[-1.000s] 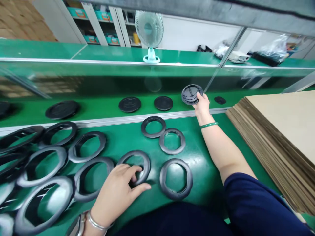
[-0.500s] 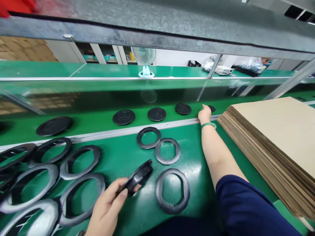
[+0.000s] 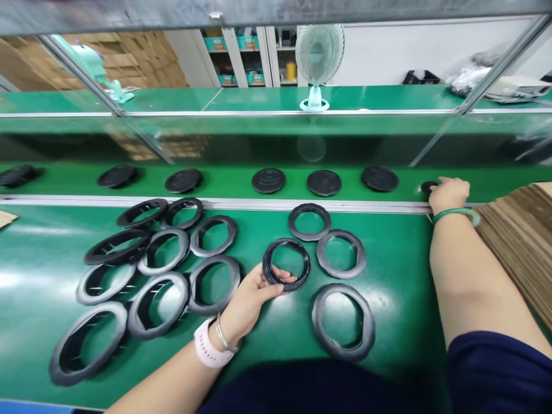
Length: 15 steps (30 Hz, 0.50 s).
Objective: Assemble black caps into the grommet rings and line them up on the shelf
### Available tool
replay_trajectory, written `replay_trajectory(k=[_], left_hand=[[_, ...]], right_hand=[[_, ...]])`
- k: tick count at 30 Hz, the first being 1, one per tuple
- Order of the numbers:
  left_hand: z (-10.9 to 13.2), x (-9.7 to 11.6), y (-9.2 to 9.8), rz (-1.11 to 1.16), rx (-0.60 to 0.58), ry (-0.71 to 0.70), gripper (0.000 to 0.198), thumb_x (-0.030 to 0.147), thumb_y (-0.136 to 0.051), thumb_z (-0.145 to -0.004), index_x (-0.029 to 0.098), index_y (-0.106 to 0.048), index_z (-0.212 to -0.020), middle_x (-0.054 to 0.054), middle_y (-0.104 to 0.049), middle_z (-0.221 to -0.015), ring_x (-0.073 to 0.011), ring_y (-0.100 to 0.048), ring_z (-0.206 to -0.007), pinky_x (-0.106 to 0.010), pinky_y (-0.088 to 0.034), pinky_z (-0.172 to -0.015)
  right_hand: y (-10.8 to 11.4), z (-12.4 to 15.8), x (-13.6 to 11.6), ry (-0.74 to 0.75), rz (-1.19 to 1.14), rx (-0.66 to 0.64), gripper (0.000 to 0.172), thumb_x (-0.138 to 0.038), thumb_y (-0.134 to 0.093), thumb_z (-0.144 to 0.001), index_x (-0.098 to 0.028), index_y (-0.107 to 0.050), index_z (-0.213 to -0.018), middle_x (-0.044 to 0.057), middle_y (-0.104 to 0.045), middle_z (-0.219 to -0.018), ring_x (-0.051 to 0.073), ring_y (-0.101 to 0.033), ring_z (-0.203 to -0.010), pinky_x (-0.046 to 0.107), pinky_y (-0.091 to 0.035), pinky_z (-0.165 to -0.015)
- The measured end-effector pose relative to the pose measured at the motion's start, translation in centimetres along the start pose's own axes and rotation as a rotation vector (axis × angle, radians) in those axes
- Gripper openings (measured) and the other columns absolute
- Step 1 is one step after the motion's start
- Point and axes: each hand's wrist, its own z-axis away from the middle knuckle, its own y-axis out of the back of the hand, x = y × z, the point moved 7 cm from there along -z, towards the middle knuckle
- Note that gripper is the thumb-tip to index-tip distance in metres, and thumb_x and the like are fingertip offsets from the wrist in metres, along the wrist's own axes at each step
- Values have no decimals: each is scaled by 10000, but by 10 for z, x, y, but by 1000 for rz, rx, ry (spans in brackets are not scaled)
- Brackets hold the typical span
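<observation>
My left hand [image 3: 254,292] grips a black ring [image 3: 268,265] by its lower left edge, with the ring's opening facing me. My right hand [image 3: 449,194] reaches to the green belt [image 3: 228,175], its fingers on a small dark piece [image 3: 428,187] that they partly cover. Just right of the held ring, three loose rings lie on the green table, one of them a grey ring [image 3: 344,322]. Several black discs rest on the belt, among them a black disc [image 3: 379,179] left of my right hand.
Several rings, such as a grey ring [image 3: 88,343], lie in a cluster at the left. A cardboard stack [image 3: 517,241] stands at the right. Beyond the belt are a clear panel, metal struts [image 3: 502,66] and a fan [image 3: 319,54]. A metal shelf edge crosses the top.
The view has swung left and down. The ring in my left hand has turned from edge-on to showing its opening. My right hand is still at the belt.
</observation>
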Motion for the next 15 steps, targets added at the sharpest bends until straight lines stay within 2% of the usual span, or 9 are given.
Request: replay_trajectory(k=[3, 5, 9, 12, 15], left_hand=[[1, 1, -4, -19, -65, 8, 211, 229, -740, -784, 173, -656, -970, -81, -733, -1057, -250, -674, -1043, -360, -518, -908], [1, 0, -6, -32, -110, 34, 200, 282, -691, -837, 160, -679, -995, -94, -733, -1065, -240, -672, -1029, -342, -526, -885], [0, -4, -3, -141, -120, 53, 254, 288, -770, -771, 140, -693, -962, -67, -738, -962, -170, -674, -860, -277, -522, -803], [-4, -9, 3, -214, -72, 8, 330, 241, -817, -715, 159, -616, -964, -50, -739, -963, -159, -675, -844, -287, -524, -812], [-8, -12, 10, -248, 3, -79, 425, 225, -817, -711, 195, -500, -992, -56, -741, -1011, -191, -689, -921, -337, -536, -846]], right_hand=[[4, 3, 11, -214, 134, 107, 559, -30, -695, -752, -284, -356, -387, -16, -348, -537, 269, -481, -803, 493, -246, -891], [7, 8, 12, -292, 167, 130, 495, -35, -735, -722, -267, -439, -400, -17, -379, -519, 233, -448, -700, 453, -292, -814], [14, 17, -5, -247, 145, 181, 395, -64, -722, -759, -254, -513, -484, -2, -436, -563, 221, -450, -699, 416, -311, -782], [10, 26, -39, -115, 102, 231, 238, -118, -707, -808, -218, -601, -620, 39, -548, -710, 226, -503, -801, 401, -343, -846], [-6, 51, -110, 62, 25, 259, 37, -154, -698, -814, -164, -682, -782, 56, -604, -815, 221, -542, -846, 388, -395, -867]])
